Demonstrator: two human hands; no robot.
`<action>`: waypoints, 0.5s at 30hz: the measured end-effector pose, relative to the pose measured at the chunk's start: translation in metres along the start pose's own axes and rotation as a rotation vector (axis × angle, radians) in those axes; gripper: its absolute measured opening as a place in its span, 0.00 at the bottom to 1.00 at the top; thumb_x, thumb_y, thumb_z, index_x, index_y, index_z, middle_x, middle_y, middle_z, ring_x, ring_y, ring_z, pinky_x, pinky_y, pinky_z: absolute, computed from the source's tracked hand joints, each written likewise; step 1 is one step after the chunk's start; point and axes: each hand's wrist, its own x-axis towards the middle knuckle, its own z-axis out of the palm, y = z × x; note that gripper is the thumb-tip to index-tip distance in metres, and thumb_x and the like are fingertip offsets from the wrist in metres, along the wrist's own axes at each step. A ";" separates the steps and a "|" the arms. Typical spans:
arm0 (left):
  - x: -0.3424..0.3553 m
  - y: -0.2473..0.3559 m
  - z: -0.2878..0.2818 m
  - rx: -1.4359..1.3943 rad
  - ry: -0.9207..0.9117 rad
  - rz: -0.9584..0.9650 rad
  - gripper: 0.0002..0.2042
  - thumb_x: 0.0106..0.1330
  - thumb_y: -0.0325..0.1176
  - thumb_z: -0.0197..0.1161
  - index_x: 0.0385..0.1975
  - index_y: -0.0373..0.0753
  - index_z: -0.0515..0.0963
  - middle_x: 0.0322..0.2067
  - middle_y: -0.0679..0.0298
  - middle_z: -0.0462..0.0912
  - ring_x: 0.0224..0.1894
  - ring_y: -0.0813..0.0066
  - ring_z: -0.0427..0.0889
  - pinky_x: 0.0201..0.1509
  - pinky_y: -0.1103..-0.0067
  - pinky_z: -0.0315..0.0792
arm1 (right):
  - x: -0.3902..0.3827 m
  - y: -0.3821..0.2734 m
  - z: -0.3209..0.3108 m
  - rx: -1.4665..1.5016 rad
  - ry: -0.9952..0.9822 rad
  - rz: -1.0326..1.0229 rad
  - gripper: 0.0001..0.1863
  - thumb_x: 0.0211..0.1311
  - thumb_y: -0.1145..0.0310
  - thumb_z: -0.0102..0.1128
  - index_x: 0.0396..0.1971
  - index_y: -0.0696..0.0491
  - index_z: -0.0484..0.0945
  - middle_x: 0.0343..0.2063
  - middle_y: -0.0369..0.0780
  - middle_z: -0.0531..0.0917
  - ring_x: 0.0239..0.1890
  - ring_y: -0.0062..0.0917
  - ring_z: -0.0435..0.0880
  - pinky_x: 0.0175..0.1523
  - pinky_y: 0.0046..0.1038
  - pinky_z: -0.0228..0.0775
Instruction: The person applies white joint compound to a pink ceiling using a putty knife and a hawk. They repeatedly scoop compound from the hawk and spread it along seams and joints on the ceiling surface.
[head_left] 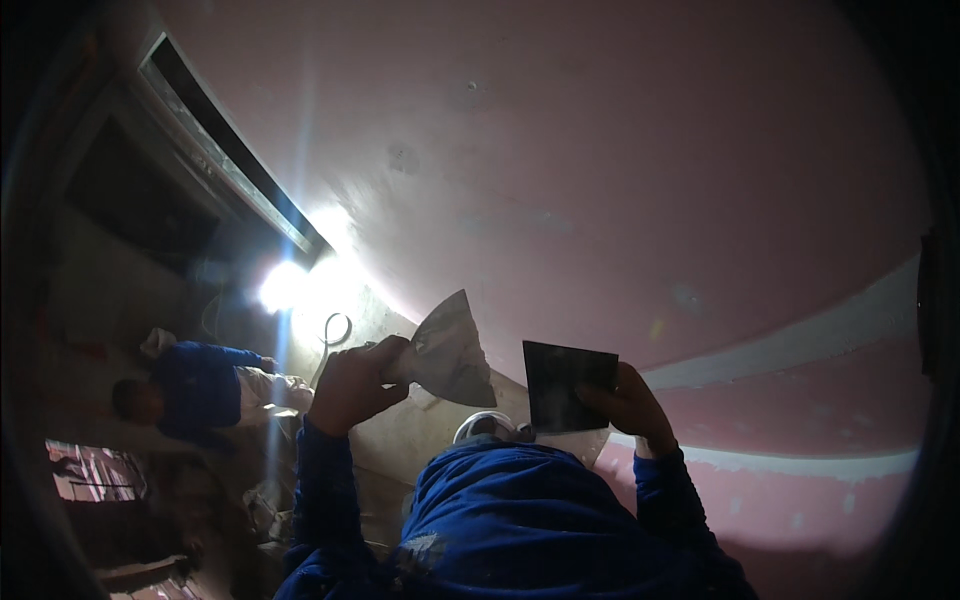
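Observation:
My left hand (352, 388) is closed round the handle end of a wide putty knife (455, 350). Its fan-shaped blade points to the right and looks smeared with pale filler. In my right hand (635, 408) is a dark, flat rectangular plate (558, 385), pinched at its right edge with the thumb lying across its face. I cannot make out whether it is a second broad blade or a board. A gap separates the two tools, held at about the same height in front of my blue-clothed torso (520, 510).
A pink boarded surface (640, 180) with grey filler patches spreads above, with a pale band (800, 340) on the right. At left, a bright lamp (285, 287) glares near a long dark slot (225, 140). Another person in blue (205, 390) is below the lamp. A white rounded object (482, 424) shows beneath the tools.

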 end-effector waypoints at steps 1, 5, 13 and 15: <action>0.001 0.003 -0.007 0.040 -0.014 0.010 0.23 0.53 0.38 0.73 0.50 0.48 0.78 0.31 0.57 0.87 0.33 0.56 0.88 0.39 0.65 0.82 | 0.001 -0.016 0.004 -0.272 0.001 -0.166 0.23 0.63 0.77 0.63 0.60 0.54 0.79 0.48 0.42 0.85 0.48 0.35 0.85 0.54 0.38 0.79; 0.003 0.013 -0.026 0.113 -0.025 0.052 0.22 0.53 0.39 0.73 0.50 0.49 0.78 0.30 0.59 0.87 0.31 0.57 0.88 0.37 0.65 0.81 | 0.009 -0.051 0.031 -1.058 0.040 -0.564 0.27 0.61 0.80 0.63 0.61 0.43 0.81 0.49 0.39 0.84 0.52 0.33 0.80 0.57 0.36 0.71; 0.005 0.025 -0.038 0.146 -0.085 -0.033 0.23 0.51 0.42 0.73 0.50 0.51 0.82 0.30 0.58 0.87 0.32 0.57 0.88 0.39 0.66 0.81 | 0.015 -0.059 0.050 -1.422 -0.080 -0.591 0.33 0.55 0.82 0.66 0.59 0.32 0.81 0.57 0.32 0.80 0.60 0.30 0.74 0.64 0.41 0.63; 0.006 0.027 -0.039 0.146 -0.096 -0.026 0.23 0.51 0.42 0.73 0.49 0.51 0.82 0.29 0.58 0.87 0.32 0.58 0.88 0.39 0.66 0.81 | 0.015 -0.059 0.054 -1.456 -0.105 -0.576 0.34 0.56 0.82 0.64 0.59 0.30 0.81 0.59 0.30 0.79 0.61 0.31 0.73 0.64 0.44 0.63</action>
